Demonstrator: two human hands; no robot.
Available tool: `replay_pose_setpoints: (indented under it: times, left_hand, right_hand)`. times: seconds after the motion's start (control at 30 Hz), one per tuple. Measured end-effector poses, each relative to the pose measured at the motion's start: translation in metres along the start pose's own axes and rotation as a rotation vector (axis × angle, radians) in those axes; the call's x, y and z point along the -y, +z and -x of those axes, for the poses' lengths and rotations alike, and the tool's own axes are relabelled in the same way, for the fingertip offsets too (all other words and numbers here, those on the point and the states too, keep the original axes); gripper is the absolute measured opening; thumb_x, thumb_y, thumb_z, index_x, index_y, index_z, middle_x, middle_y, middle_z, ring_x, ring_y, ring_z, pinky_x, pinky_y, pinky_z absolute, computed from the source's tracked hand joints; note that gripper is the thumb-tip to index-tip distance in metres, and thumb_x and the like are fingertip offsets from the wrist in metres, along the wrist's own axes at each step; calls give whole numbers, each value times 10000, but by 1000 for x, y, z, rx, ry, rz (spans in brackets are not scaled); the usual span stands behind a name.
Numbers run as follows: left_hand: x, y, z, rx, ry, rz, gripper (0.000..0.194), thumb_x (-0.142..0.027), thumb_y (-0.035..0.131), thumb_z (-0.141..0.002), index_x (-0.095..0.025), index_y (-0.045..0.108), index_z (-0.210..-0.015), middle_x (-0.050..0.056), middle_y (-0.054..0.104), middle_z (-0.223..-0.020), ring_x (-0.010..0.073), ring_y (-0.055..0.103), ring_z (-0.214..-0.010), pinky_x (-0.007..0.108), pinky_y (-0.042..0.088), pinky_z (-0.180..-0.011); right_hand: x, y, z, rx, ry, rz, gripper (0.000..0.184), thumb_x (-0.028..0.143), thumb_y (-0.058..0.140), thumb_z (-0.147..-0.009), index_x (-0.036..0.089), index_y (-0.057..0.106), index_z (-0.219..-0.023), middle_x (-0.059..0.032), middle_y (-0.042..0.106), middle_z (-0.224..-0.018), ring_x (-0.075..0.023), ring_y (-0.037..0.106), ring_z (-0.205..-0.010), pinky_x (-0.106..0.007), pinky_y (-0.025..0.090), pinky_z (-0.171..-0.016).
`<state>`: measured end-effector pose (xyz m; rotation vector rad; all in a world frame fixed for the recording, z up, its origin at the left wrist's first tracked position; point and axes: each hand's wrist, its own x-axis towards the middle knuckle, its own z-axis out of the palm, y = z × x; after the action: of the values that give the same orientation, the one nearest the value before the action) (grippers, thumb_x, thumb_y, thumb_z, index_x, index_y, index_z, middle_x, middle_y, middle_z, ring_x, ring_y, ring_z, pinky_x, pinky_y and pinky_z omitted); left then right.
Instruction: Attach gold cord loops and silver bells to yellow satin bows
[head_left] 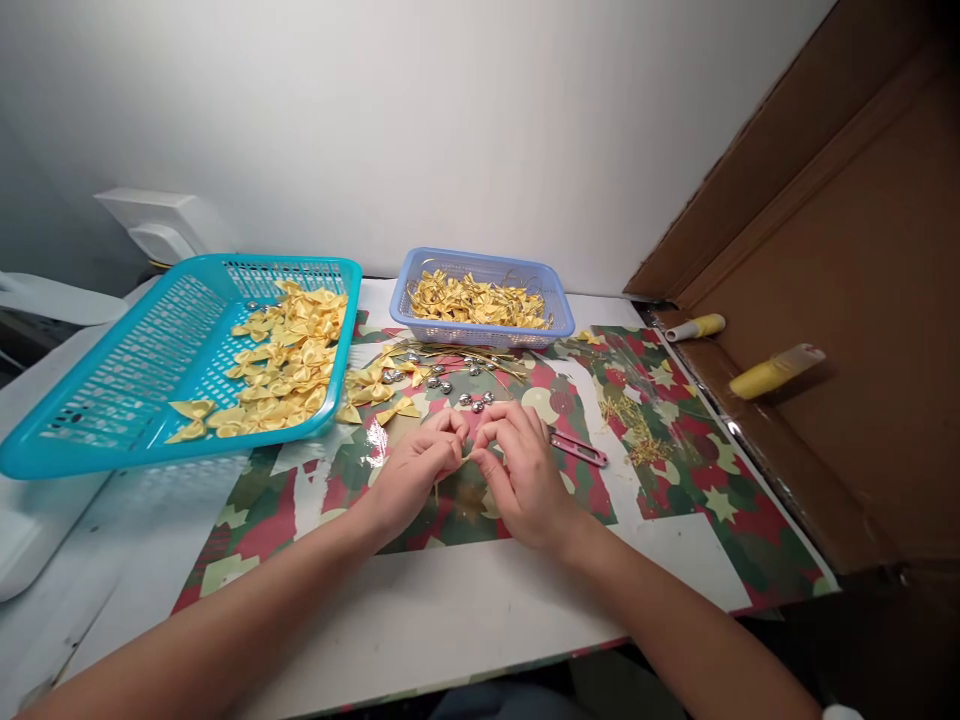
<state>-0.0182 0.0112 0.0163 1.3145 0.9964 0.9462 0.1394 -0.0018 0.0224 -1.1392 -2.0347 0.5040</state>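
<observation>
Left hand (416, 465): fingertips pinched on a thin yellow strand (466, 459).
Right hand (526, 475): pinching the strand too, close beside the left.
Strand: between both hands above the mat (457, 525); probably cord, mostly hidden.
Bells (477, 404): just beyond the fingers.
Bows (289, 365): heaped in the teal basket (346, 345).

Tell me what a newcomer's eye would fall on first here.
Probably the big turquoise basket at left, yellow bows heaped along its right side. Next, the smaller lavender-blue basket at the back, holding more bows. Then the left hand and right hand, close together in the middle, a thin yellowish strand between them.
</observation>
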Motion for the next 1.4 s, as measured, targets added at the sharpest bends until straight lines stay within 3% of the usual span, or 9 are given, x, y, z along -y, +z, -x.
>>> replay_pose_setpoints:
  times: [0.27, 0.4, 0.57, 0.7, 0.87, 1.0, 1.23, 1.4]
  left_hand:
    - [-4, -3, -1, 134, -22, 49, 270, -210, 442, -673, -192, 273, -463, 21, 352, -744, 179, 342, -754, 287, 326, -657]
    - [-5, -3, 0, 144, -105, 142, 251, -222, 466, -667, -199, 293, -486, 18, 353, -760, 181, 352, -775, 294, 359, -682]
    - [-2, 1, 1, 117, -228, 344, 229, -265, 510, -699, -197, 371, -531, 27, 408, -778, 193, 418, -817, 342, 438, -779]
    - [-1, 2, 1, 84, -273, 441, 153, -247, 508, -696, -193, 418, -584, 10, 372, -764, 168, 377, -749, 302, 444, -728]
    - [-4, 1, 1, 60, -259, 455, 120, -239, 511, -679, -196, 427, -604, -4, 306, -751, 156, 282, -692, 250, 378, -632]
    - [-6, 2, 2, 66, -261, 408, 162, -257, 523, -665, -197, 397, -585, -5, 319, -753, 159, 313, -718, 266, 376, -664]
    - [-3, -2, 3, 92, -185, 185, 248, -266, 504, -744, -193, 370, -548, -6, 354, -733, 156, 349, -727, 267, 350, -654]
    - [0, -5, 4, 150, -155, 194, 231, -298, 515, -836, -183, 481, -639, -6, 453, -782, 142, 470, -747, 267, 403, -690]
  right_hand:
    - [3, -2, -1, 69, 84, -104, 151, 218, 436, -947, 227, 523, -824, -43, 582, -999, -209, 512, -1032, -390, 372, -899]
    - [3, -3, -3, 67, 108, -132, 155, 221, 449, -943, 230, 538, -817, -45, 583, -1003, -210, 512, -1074, -393, 375, -918]
    - [1, 1, -5, -52, 128, -161, 135, 208, 533, -893, 221, 563, -762, -40, 594, -950, -210, 544, -1007, -376, 398, -879]
    - [0, 0, -5, -161, 109, -154, 86, 182, 570, -859, 216, 608, -789, -37, 595, -933, -199, 558, -928, -377, 412, -852]
    - [2, -11, -5, -320, -26, -139, 55, 150, 592, -807, 204, 599, -807, -35, 567, -886, -187, 548, -870, -364, 420, -814]
    - [3, -11, -4, -230, -123, -50, 105, 206, 701, -753, 211, 626, -827, -31, 610, -909, -195, 551, -858, -376, 389, -801]
    - [-4, -6, -4, -108, -125, 39, 90, 190, 653, -837, 219, 624, -757, -2, 660, -897, -183, 547, -885, -367, 320, -794]
    - [-8, -10, -5, -80, -92, 25, 98, 176, 640, -848, 220, 613, -764, 7, 659, -919, -176, 544, -903, -365, 307, -818]
